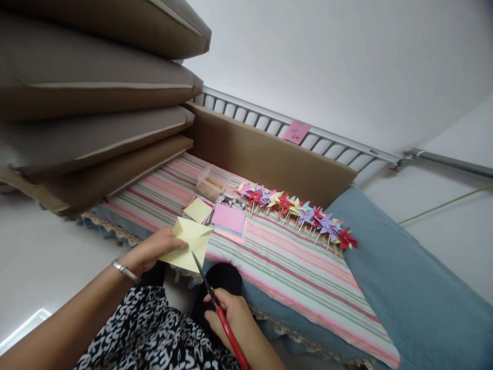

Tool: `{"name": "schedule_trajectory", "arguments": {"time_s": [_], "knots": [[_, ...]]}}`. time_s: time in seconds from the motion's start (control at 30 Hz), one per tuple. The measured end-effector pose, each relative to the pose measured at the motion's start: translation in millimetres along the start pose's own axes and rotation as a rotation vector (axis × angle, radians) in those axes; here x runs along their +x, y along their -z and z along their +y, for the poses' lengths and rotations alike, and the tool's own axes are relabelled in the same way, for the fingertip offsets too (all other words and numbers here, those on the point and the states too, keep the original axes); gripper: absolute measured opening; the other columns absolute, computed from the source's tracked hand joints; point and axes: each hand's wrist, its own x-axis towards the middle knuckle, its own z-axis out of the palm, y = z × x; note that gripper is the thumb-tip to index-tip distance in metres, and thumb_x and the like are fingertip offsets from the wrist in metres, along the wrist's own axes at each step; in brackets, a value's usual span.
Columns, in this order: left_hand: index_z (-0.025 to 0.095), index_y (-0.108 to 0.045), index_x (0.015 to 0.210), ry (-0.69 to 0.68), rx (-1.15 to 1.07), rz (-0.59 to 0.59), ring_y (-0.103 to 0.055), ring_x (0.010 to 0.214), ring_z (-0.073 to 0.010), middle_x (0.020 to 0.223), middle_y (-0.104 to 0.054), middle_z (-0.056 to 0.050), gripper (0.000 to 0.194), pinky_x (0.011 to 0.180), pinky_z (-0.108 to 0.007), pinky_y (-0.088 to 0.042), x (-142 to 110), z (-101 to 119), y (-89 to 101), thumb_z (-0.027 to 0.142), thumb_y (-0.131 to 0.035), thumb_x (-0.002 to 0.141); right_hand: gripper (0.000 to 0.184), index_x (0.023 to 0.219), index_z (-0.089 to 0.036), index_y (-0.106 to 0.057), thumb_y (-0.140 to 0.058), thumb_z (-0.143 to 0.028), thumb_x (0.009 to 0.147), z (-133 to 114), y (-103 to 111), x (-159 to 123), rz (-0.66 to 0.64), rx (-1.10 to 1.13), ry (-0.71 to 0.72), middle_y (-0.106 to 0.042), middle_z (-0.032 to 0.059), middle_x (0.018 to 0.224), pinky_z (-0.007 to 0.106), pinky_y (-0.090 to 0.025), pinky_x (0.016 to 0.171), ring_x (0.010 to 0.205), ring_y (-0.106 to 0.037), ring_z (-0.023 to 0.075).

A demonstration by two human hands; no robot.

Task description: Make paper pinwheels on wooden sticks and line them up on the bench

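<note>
My left hand [154, 250] pinches a pale yellow square of paper [189, 245] with fold creases, held up over my lap. My right hand [234, 319] grips red-handled scissors [215, 303]; the blades point up and their tips meet the lower right edge of the yellow paper. A bracelet circles my left wrist. On the striped cloth beyond lie a loose yellow sheet [197, 209] and a stack of pink paper squares [228, 220].
A row of several finished paper pinwheels [296, 211] on sticks lies across the striped cloth [292, 267]. A clear box of sticks [210, 184] stands behind the papers. Brown cushions [92, 103] are stacked at left, a brown board [269, 159] and white railing behind, blue mat [404, 288] at right.
</note>
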Motion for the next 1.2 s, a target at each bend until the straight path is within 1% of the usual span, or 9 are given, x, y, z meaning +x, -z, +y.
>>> {"name": "schedule_trajectory", "arguments": {"time_s": [0.17, 0.27, 0.4, 0.57, 0.7, 0.8, 0.87, 1.03, 1.2], "knots": [[0.01, -0.072, 0.074, 0.01, 0.059, 0.017, -0.069, 0.062, -0.0252, 0.07, -0.075, -0.011, 0.022, 0.058, -0.03, -0.053, 7.9, 3.4, 14.6, 0.02, -0.073, 0.054, 0.024, 0.094, -0.02, -0.064, -0.05, -0.012, 0.077, 33.6, 12.8, -11.0, -0.077, -0.03, 0.062, -0.059, -0.0031, 0.064, 0.021, -0.038, 0.053, 0.054, -0.052, 0.0115], [0.01, -0.073, 0.073, 0.039, 0.145, -0.101, -0.069, 0.063, -0.0263, 0.073, -0.076, -0.013, 0.021, 0.059, -0.031, -0.053, 8.1, 3.2, 13.8, 0.02, -0.074, 0.055, 0.032, 0.105, -0.02, -0.061, -0.055, -0.014, 0.074, 40.3, 24.7, -5.2, 0.081, 0.021, 0.086, -0.065, 0.0021, 0.083, 0.025, -0.046, 0.067, 0.071, -0.06, 0.0157], [0.012, -0.074, 0.073, 0.052, 0.279, -0.258, -0.069, 0.058, -0.0246, 0.073, -0.076, -0.012, 0.017, 0.054, -0.029, -0.051, 4.1, -3.0, -7.7, 0.017, -0.071, 0.058, 0.044, 0.115, -0.02, -0.054, -0.064, -0.025, 0.073, 24.6, 32.1, 24.5, 0.283, 0.264, 0.134, -0.065, 0.005, 0.095, 0.031, -0.048, 0.08, 0.084, -0.062, 0.0189], [0.012, -0.074, 0.081, 0.073, 0.301, -0.347, -0.069, 0.058, -0.0225, 0.077, -0.077, -0.011, 0.02, 0.054, -0.027, -0.051, 2.0, -7.0, -28.4, 0.016, -0.07, 0.061, 0.044, 0.109, -0.021, -0.057, -0.065, -0.018, 0.066, -1.0, 25.0, 56.5, 0.29, 0.396, 0.168, -0.054, -0.0041, 0.077, 0.022, -0.041, 0.058, 0.058, -0.048, 0.0094], [0.013, -0.069, 0.097, -0.012, 0.001, -0.185, -0.07, 0.067, -0.0213, 0.081, -0.076, -0.009, 0.032, 0.059, -0.026, -0.052, 6.3, -14.9, -20.7, 0.025, -0.074, 0.068, 0.041, 0.106, -0.021, -0.054, -0.063, -0.02, 0.067, -2.3, 14.0, 63.2, 0.34, 0.561, 0.142, -0.051, -0.0056, 0.074, 0.021, -0.039, 0.053, 0.052, -0.044, 0.0085], [0.017, -0.068, 0.098, -0.03, -0.369, -0.036, -0.07, 0.078, -0.0195, 0.089, -0.076, -0.007, 0.028, 0.069, -0.027, -0.055, 5.5, -33.5, -20.5, 0.031, -0.071, 0.074, 0.041, 0.11, -0.021, -0.048, -0.062, -0.027, 0.072, 2.6, 2.7, 64.4, 0.44, 0.776, 0.197, -0.058, -0.0014, 0.083, 0.024, -0.045, 0.062, 0.066, -0.055, 0.0132], [0.015, -0.068, 0.1, 0.024, -0.501, -0.044, -0.07, 0.081, -0.0211, 0.091, -0.076, -0.009, 0.031, 0.074, -0.03, -0.055, 1.5, -47.9, -30.0, 0.035, -0.069, 0.076, 0.04, 0.108, -0.021, -0.047, -0.062, -0.028, 0.072, 5.3, -6.2, 66.0, 0.531, 0.819, 0.215, -0.06, 0.0006, 0.089, 0.026, -0.047, 0.069, 0.075, -0.058, 0.0156], [0.011, -0.069, 0.098, -0.033, -0.429, 0.013, -0.07, 0.078, -0.021, 0.091, -0.076, -0.011, 0.034, 0.07, -0.026, -0.054, -5.6, -58.3, -59.7, 0.025, -0.077, 0.068, 0.04, 0.111, -0.021, -0.048, -0.062, -0.03, 0.075, 6.0, -21.8, 67.3, 0.592, 0.74, 0.189, -0.06, 0.0006, 0.088, 0.029, -0.049, 0.074, 0.077, -0.06, 0.0167], [0.008, -0.069, 0.094, -0.086, -0.336, 0.176, -0.07, 0.071, -0.0231, 0.082, -0.076, -0.012, 0.04, 0.062, -0.028, -0.054, 0.1, -38.6, -39.8, 0.022, -0.08, 0.059, 0.041, 0.112, -0.019, -0.053, -0.065, -0.032, 0.074, 8.3, -15.4, 46.6, 0.331, 0.594, 0.095, -0.057, -0.0023, 0.073, 0.026, -0.049, 0.065, 0.065, -0.06, 0.0148]]}}
